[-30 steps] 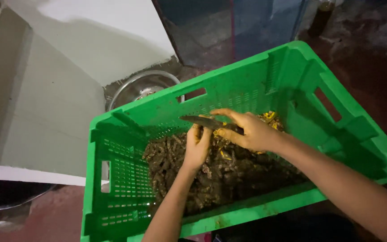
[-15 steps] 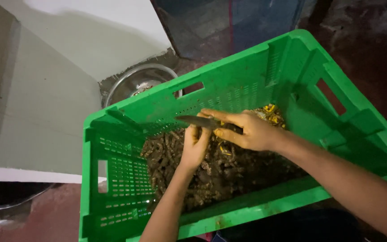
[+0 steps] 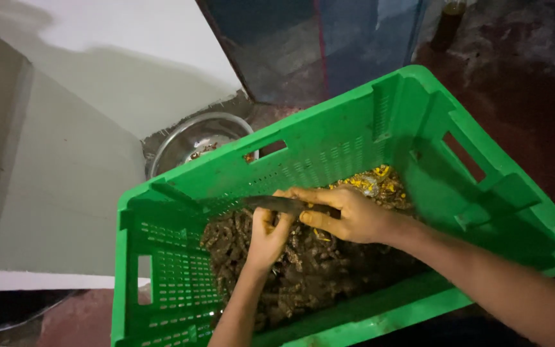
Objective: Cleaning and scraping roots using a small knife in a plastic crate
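A green plastic crate point(image 3: 419, 128) holds a heap of brown, knobbly roots point(image 3: 303, 276) with some yellow cut pieces point(image 3: 374, 183) at the far side. My right hand point(image 3: 345, 215) grips a knife point(image 3: 271, 204) whose dark blade points left over the heap. Just under the blade, my left hand point(image 3: 266, 234) pinches a small piece of root, its fingers closed around it. Both forearms reach in from the bottom of the view.
A metal bowl point(image 3: 194, 138) with a few pieces in it stands on the floor behind the crate's far left wall. A pale wall or slab point(image 3: 65, 160) runs along the left. A blue panel point(image 3: 329, 45) stands at the back, a dark bottle point(image 3: 448, 22) beside it.
Both hands stay over the heap at the knife. The view has drifted slightly, so the crate and bowl sit a little lower and to the left in the frame.
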